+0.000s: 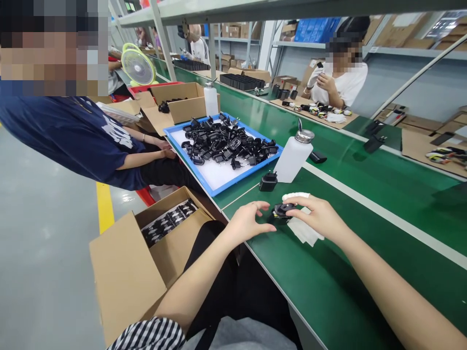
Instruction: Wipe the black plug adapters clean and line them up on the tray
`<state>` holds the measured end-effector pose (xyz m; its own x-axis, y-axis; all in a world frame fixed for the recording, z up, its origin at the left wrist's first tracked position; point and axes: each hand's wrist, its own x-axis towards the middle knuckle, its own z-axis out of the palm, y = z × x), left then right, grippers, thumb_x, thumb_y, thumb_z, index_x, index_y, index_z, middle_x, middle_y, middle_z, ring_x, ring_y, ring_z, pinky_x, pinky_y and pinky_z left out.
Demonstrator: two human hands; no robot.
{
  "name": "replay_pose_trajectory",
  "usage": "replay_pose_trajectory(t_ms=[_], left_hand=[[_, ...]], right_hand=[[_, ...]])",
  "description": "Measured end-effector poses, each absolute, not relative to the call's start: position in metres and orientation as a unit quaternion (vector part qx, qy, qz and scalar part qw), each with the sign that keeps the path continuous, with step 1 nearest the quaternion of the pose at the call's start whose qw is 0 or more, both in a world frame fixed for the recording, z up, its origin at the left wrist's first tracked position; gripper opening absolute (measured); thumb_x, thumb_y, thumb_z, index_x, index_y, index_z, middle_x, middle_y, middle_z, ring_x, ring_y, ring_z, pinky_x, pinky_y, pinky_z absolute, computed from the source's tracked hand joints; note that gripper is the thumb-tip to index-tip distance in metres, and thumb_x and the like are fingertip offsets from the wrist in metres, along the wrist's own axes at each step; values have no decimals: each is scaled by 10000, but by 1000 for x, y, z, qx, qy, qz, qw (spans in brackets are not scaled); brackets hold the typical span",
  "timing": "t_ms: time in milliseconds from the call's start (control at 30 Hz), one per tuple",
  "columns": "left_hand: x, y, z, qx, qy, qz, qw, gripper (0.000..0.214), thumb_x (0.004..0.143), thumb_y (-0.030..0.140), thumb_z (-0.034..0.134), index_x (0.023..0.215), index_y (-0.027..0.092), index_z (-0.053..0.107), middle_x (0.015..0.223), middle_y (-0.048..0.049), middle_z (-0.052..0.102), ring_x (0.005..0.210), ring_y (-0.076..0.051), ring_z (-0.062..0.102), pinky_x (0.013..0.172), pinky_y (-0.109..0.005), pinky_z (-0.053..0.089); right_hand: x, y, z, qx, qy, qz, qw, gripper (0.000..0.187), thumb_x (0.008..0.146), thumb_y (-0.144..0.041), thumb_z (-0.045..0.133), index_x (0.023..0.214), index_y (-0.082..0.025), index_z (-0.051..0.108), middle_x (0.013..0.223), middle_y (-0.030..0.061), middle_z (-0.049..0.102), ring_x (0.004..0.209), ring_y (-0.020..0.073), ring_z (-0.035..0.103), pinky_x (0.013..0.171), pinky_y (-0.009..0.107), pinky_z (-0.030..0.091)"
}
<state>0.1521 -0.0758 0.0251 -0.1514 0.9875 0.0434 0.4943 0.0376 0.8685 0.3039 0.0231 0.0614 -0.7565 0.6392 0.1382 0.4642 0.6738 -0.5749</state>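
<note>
In the head view my right hand (314, 214) grips a black plug adapter (281, 211) low over the green work surface. A white cover sits on one of its fingertips. My left hand (251, 219) is just left of that adapter, thumb and fingers apart, with nothing between them. Partly under my right hand lies a folded white cloth (306, 236). Another black adapter (268, 182) stands a little farther off, beside a white dispenser bottle (293, 158) with a metal top.
A blue-rimmed tray (233, 183) heaped with black adapters lies ahead. An open carton (127, 253) of packed parts is at my left. Behind the tray stand another bottle (210, 99) and carton (189, 104). Co-workers sit at left and across the bench.
</note>
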Motion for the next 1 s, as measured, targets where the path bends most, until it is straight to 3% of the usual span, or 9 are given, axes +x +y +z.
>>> replay_pose_trajectory(t_ms=[267, 600, 800, 1000], left_hand=[[172, -65, 18, 586, 674, 385, 233, 285, 641, 287, 544, 914, 206, 531, 859, 17, 549, 620, -100, 505, 620, -230, 413], [163, -57, 27, 619, 669, 322, 254, 339, 655, 325, 538, 965, 188, 534, 870, -5, 565, 584, -99, 514, 590, -226, 414], [168, -53, 46, 672, 694, 171, 194, 291, 659, 345, 536, 914, 207, 564, 755, -25, 589, 650, -163, 544, 573, -248, 405], [181, -39, 81, 664, 726, 2, 178, 93, 649, 245, 556, 644, 170, 611, 631, -70, 596, 598, -205, 564, 513, -264, 403]], right_hand=[[302, 20, 49, -291, -914, 250, 130, 226, 669, -257, 511, 877, -209, 583, 914, 13, 595, 847, 167, 528, 720, 265, 430], [308, 21, 57, -286, -918, 255, 102, 168, 707, -197, 480, 849, -226, 566, 857, -31, 605, 743, 119, 546, 665, 227, 418], [305, 25, 59, -292, -925, 239, 30, 281, 655, -212, 551, 936, -216, 563, 921, 8, 603, 799, 169, 550, 692, 264, 415], [294, 30, 76, -271, -937, 217, -42, 170, 615, -170, 552, 766, -225, 607, 758, -7, 626, 715, 172, 564, 573, 230, 415]])
